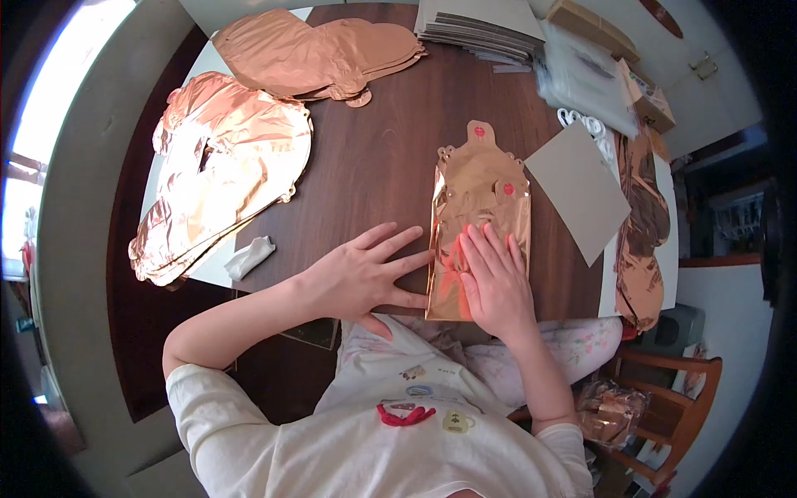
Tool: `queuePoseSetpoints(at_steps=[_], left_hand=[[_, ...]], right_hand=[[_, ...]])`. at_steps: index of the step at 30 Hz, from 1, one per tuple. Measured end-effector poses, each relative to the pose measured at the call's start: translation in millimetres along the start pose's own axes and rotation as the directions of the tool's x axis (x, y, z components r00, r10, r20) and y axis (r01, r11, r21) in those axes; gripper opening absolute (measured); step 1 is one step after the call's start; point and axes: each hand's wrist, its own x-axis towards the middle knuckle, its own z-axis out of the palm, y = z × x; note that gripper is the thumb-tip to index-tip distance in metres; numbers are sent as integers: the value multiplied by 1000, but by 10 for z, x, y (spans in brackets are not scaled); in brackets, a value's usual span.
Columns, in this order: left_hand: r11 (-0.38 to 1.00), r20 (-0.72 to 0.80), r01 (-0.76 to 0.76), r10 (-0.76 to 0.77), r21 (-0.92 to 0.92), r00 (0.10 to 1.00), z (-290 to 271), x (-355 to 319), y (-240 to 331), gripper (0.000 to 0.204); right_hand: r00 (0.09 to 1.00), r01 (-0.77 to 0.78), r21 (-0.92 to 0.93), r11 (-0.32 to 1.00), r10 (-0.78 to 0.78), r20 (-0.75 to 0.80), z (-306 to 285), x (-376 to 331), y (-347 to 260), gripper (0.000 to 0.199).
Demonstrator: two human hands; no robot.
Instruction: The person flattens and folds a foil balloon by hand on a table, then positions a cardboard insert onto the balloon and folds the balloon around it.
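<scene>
A folded rose-gold foil balloon [477, 199] lies on the table in front of me, its narrow tab pointing away. Two red round marks show on its shiny surface. My right hand [502, 286] rests flat on the near half, fingers stretched out and close together. To its left, my left hand [369, 274] is spread wide with nothing in it, and its fingertips reach the balloon's left edge. Just right of the balloon, a grey card sheet [581, 195] lies at an angle.
Flat foil balloons [224, 174] are stacked at the left, with another stack [324, 54] behind. A crumpled white piece [249, 257] sits near the front left edge. Grey cards [481, 29] and transparent plastic bags [585, 75] occupy the back. A wooden chair [672, 398] stands at the right.
</scene>
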Motion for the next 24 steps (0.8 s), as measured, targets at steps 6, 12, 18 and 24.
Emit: queuePoseSetpoints(at_steps=[6,12,18,24], left_hand=[[999,23,-15,14,44,1000,30,-61,28,73],[985,3,-99,100,141,995,230,-130,138,73],[987,6,-147,147,60,989,245,-62,74,71],[994,13,-109,109,15,994,183,-20,58,68]], right_hand=[[1000,0,0,1000,0,-9,-4,1,-7,48],[1000,5,-5,1000,-6,-7,-4,3,-8,49],[1000,-9,5,1000,9,3,-12,7,-22,49],[1000,7,-7,1000,-7,14,-20,6,-14,50]])
